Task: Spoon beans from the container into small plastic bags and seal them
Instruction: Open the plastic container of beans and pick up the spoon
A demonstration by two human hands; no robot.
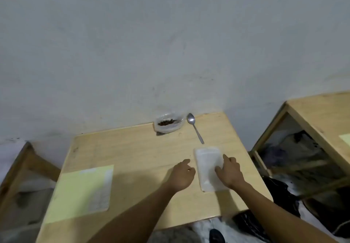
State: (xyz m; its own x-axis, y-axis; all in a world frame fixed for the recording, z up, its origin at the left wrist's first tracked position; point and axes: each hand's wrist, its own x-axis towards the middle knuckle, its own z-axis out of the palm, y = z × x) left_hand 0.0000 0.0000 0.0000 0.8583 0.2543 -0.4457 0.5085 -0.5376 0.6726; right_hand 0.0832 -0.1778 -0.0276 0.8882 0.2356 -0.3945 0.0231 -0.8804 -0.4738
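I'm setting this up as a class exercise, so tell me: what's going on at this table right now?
A person is at a wooden table getting ready to bag beans. The right hand rests on a stack of small plastic bags lying flat, and the left hand sits just beside it, holding nothing. The container of beans stands at the far edge by the wall, with the spoon lying untouched next to it. A yellow sheet lies on the left. No scooping has begun.
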